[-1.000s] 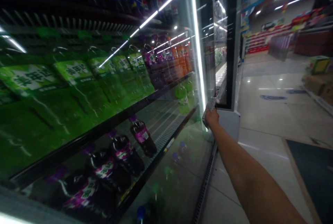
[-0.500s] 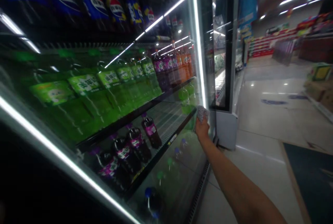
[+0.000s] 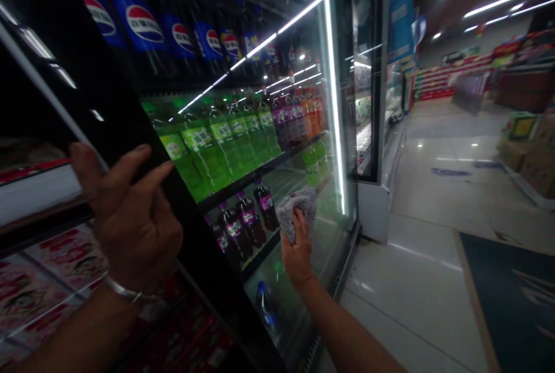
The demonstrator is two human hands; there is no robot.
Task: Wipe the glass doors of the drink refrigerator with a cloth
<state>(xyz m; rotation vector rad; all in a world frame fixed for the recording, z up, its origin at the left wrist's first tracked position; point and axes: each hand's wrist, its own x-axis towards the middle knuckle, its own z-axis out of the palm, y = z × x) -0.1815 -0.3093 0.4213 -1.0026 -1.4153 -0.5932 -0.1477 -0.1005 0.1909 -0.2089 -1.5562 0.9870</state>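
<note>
My right hand [image 3: 297,248] holds a crumpled grey cloth [image 3: 298,211] against the glass door [image 3: 323,228] of a lit drinks cooler. Behind the cloth, dark bottles with purple labels [image 3: 247,217] stand on a lower shelf. At the left, my left hand [image 3: 132,220], with a silver bracelet [image 3: 124,290] on its wrist, is raised beside the door's black frame [image 3: 203,269]. Its fingers are spread at the frame's edge; whether they press on it I cannot tell.
Green soda bottles [image 3: 225,144] and Pepsi bottles [image 3: 145,23] fill the shelves above. Red and white boxes [image 3: 56,263] lie at the lower left. To the right are the tiled floor [image 3: 429,211], a dark mat [image 3: 511,298] and cardboard boxes [image 3: 531,156].
The cloth and my right hand have moved left and down from the door's right edge. My left hand has come into view, and the view has shifted to show the left frame.
</note>
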